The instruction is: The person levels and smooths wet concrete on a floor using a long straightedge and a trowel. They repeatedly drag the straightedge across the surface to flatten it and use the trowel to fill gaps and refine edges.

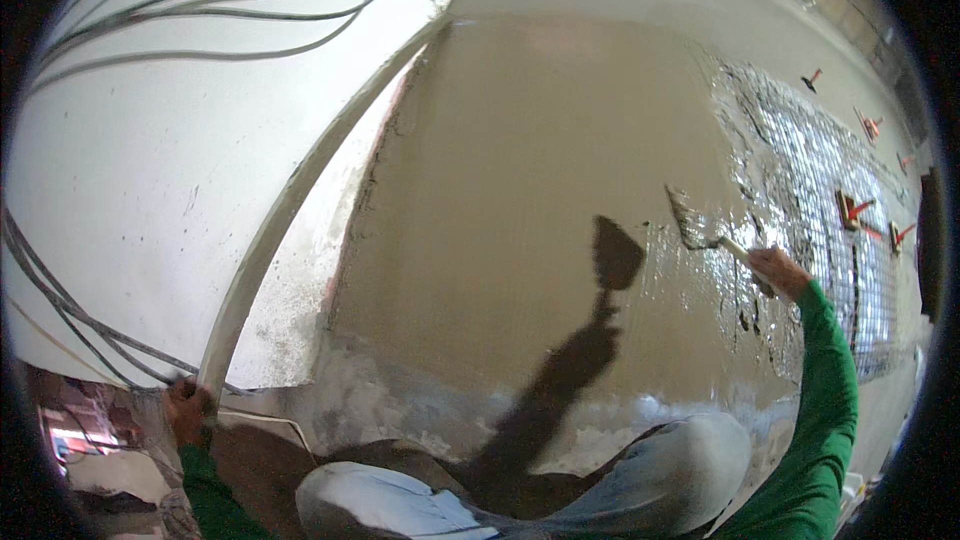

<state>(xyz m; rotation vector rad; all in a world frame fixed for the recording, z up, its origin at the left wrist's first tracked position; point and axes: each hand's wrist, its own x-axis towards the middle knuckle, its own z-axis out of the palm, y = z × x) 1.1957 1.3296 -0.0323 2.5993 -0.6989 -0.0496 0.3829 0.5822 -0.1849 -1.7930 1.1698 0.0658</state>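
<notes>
Bent knees in pale blue jeans [670, 465] stand just below the bottom edge of a grey mortar surface [500, 170]. Toward that surface's right side, the right hand [780, 272], in a green sleeve, grips the pale handle of a pointed trowel [690, 227]; its blade points up and left by a wet, glossy patch, and whether it touches is unclear. A dark shadow [570, 355] of arm and trowel falls on the middle. Beyond the left edge, a long grey strip [290, 205] runs down from the top left corner to the left hand [188, 410]; its fingers look curled at the strip's lower end, but I cannot tell whether they grip it. Dark cables [90, 325] reach near that hand. Wire mesh [830, 165] and red-handled pieces [850, 211] line the right edge.
</notes>
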